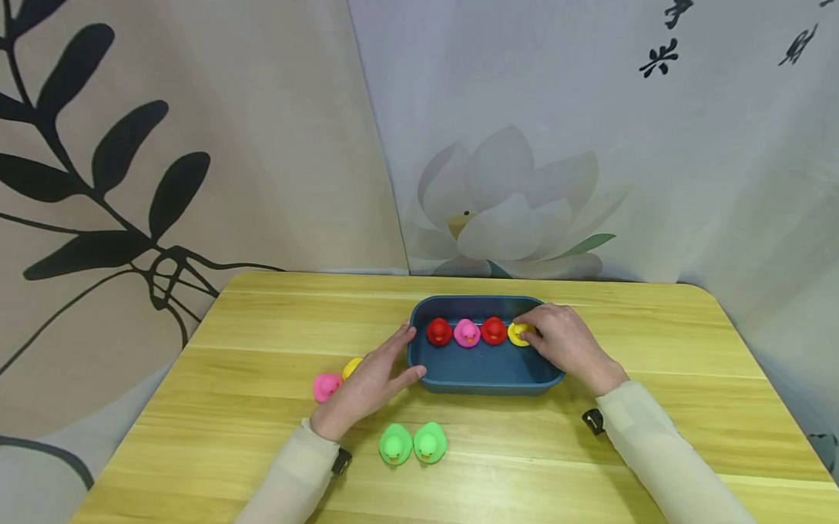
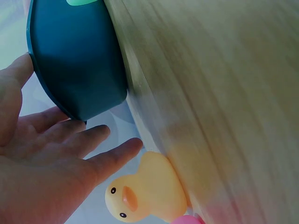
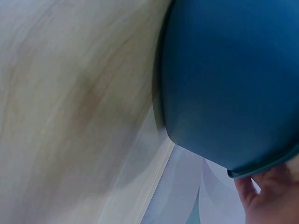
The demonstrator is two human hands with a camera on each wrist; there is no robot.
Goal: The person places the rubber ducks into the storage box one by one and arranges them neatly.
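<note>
A dark blue bin (image 1: 484, 388) holds a row of rubber ducks along its back: a red duck (image 1: 439, 332), a pink duck (image 1: 467, 334), another red duck (image 1: 494, 331) and a yellow duck (image 1: 518, 334) at the right end. My right hand (image 1: 571, 344) reaches over the bin's right rim and pinches that yellow duck; the bin wall hides its fingertips in the right wrist view. My left hand (image 1: 370, 380), fingers spread, touches the bin's left end with thumb and fingers. Below it in the left wrist view is a second yellow duck (image 2: 156, 186).
On the wooden table (image 1: 247, 441), a pink duck (image 1: 327, 387) stands left of my left hand, beside the partly hidden yellow duck. Two green ducks, one (image 1: 395, 445) left of the other (image 1: 430, 443), sit in front of the bin. A printed curtain (image 1: 292, 134) hangs behind.
</note>
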